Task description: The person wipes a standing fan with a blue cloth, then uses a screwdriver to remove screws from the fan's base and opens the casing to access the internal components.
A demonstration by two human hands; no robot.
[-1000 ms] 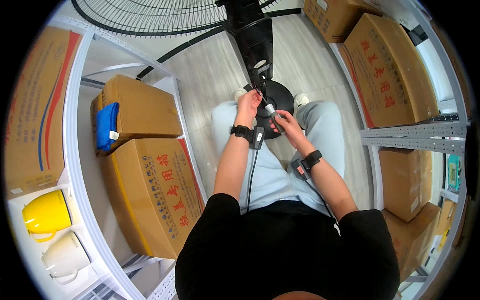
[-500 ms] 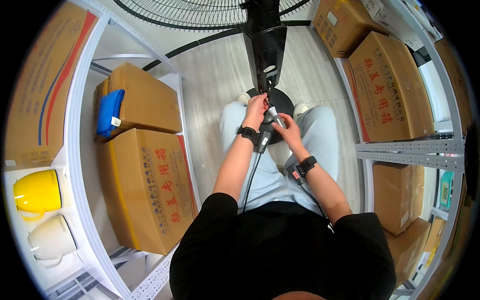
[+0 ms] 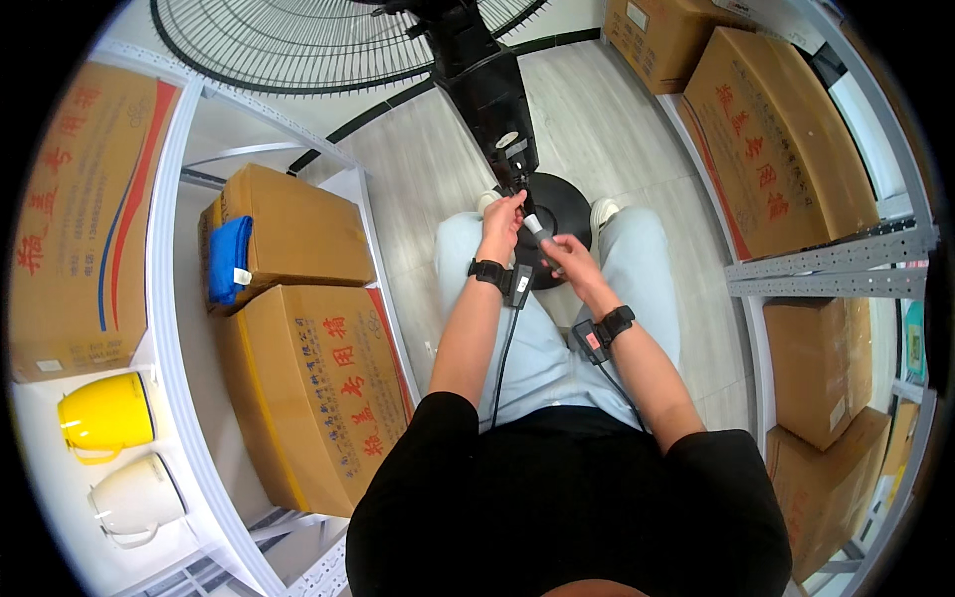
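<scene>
In front of me a standing fan's black column (image 3: pixel 485 95) leans to the left above its round black base (image 3: pixel 569 204). My right hand (image 3: pixel 574 261) is closed round the handle of a grey-and-white screwdriver (image 3: pixel 536 228), which slants up and left toward the column's lower end. My left hand (image 3: pixel 500 227) is at that lower end, its fingers pinched together beside the screwdriver's tip. What lies between those fingers is too small to make out.
The fan's wire grille (image 3: pixel 298 50) spreads across the far left. Shelving stands on both sides, with cardboard boxes (image 3: pixel 318 398) on the left and more boxes (image 3: pixel 776 139) on the right. A yellow mug (image 3: pixel 104 413), a white mug (image 3: pixel 137 497) and a blue cloth bundle (image 3: pixel 229 259) sit at left.
The fan's column and grille have shifted left in view, and the column tilts more. Both hands stay near its lower end, the right hand still on the screwdriver.
</scene>
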